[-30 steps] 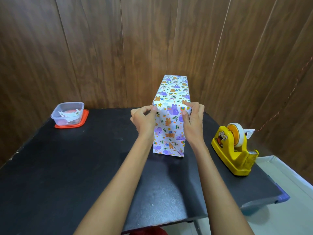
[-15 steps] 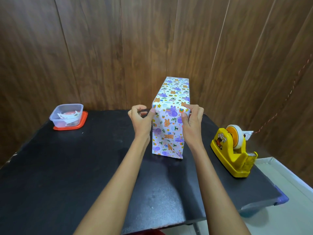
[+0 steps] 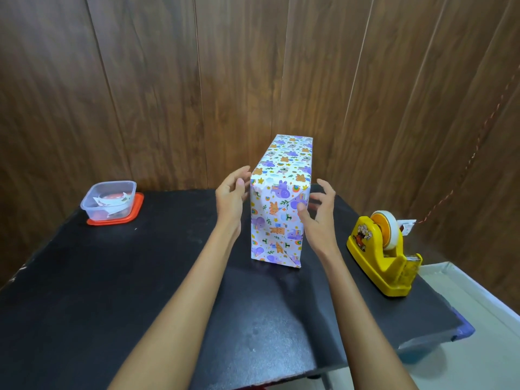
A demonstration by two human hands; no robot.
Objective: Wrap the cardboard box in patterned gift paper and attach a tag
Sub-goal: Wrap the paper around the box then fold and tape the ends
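The wrapped box (image 3: pixel 278 209) stands upright mid-table on the black table (image 3: pixel 112 277). Left hand (image 3: pixel 230 197) hovers beside its left edge with fingers spread, while the right hand (image 3: pixel 319 218) is loose too, thumb grazing the paper. Yellow tape dispenser (image 3: pixel 382 254) sits right, plastic container (image 3: pixel 109 201) far left.

Box (image 3: pixel 278 218) white w/ purple & orange animal print; tape dispenser (image 3: pixel 380 257) yellow; table (image 3: pixel 112 277) black.

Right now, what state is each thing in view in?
Wrapped box: upright on the black table, fully papered, no tag visible.
Left hand: open, beside the box.
Right hand: open, thumb at the box's edge.
Tape dispenser: roll loaded, untouched.
Clear container: uncovered, on its red lid, paper scraps inside.
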